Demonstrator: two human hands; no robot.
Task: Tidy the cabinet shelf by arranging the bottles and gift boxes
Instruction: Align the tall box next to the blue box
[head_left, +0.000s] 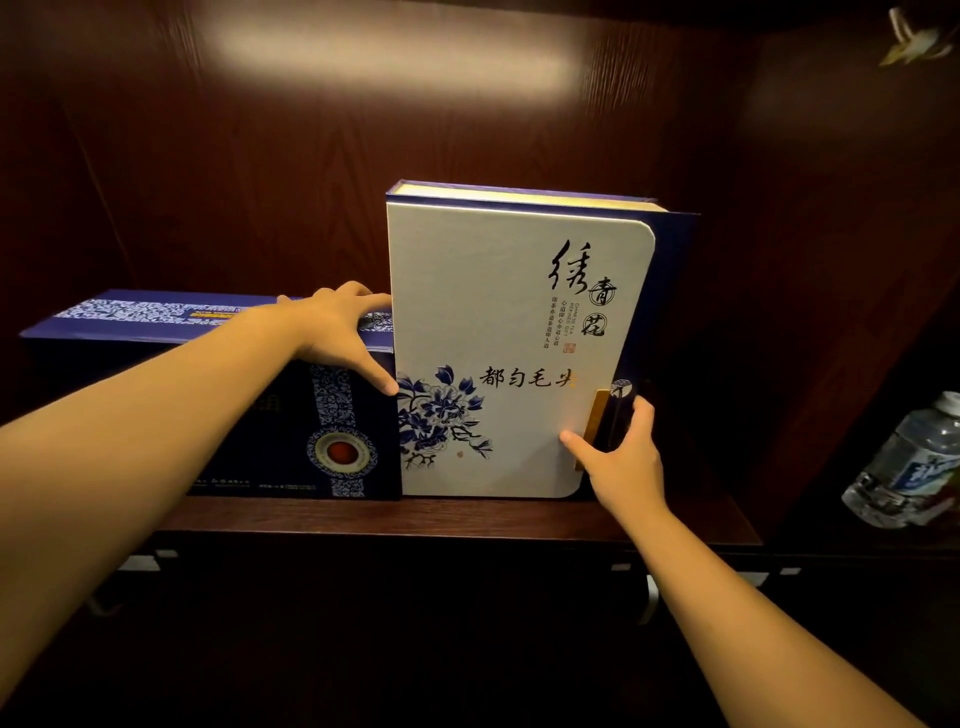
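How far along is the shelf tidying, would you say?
Partway, it seems. The dark blue gift box already sits on the wooden shelf. In hand now: the white floral gift box, standing upright beside it, with the left hand at its left edge and the right hand at its clasp side. Left: the water bottle lies tilted off to the right.

I seem to be at a dark wooden display cabinet (363, 156) in a home or office, though I cannot tell which. Its reddish wood-grain back panel catches a soft glare above the tea box (509, 332), a white gift box with blue flowers that stands upright on the shelf (441, 517). Just left of the tea box lies a blue box (291, 415) on its long side. Well right of it, a water bottle (904, 467) sits in the next compartment.
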